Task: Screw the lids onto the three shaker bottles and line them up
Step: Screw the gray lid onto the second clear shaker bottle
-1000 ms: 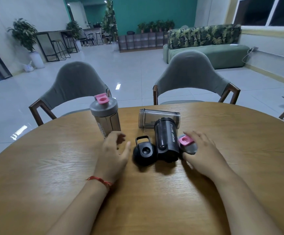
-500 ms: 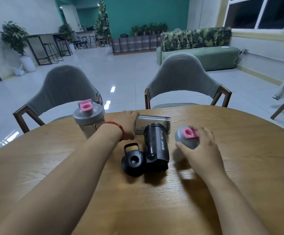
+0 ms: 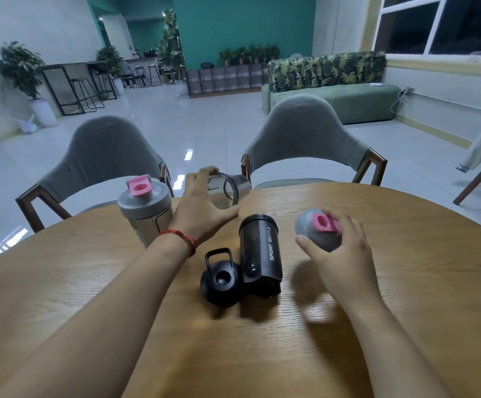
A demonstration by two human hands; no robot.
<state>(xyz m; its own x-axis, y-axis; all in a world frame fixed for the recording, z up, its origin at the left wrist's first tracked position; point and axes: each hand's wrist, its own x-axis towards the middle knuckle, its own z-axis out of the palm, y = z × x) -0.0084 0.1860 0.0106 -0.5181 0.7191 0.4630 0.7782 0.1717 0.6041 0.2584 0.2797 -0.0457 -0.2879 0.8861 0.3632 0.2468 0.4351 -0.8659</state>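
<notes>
Right now the left hand (image 3: 202, 206) is wrapped around the clear bottle (image 3: 230, 189), which lies tipped on its side at the far edge of the round wooden table (image 3: 405, 297), its open mouth turned toward the camera; thumb below and fingers over the top, a full grasp near the rim. The right hand (image 3: 341, 254) holds the grey lid with the pink spout cap (image 3: 321, 229), fingers curled around its edge, and the shadow below it suggests the lid is lifted off the wood. Between the hands the black bottle marked SPORT BOTTLE (image 3: 260, 254) lies on its side with its black lid (image 3: 222, 278) touching it on the left, loop handle pointing away. To the left stands the third bottle (image 3: 146, 209), upright, already wearing its grey and pink lid. These look like thin empty plastic — light, fairly stiff, with smooth walls that could slip or roll if nudged while lying down. The clear bottle would likely flex a little if squeezed hard at the open rim, so the firmer hold for threading is probably lower on the body, leaving the mouth free. The lid is best taken around its outer skirt, as it is now, not by the pink cap, which may flip open. The threads need to start square, or the lid could seat crooked — a gentle first turn seems wise
</notes>
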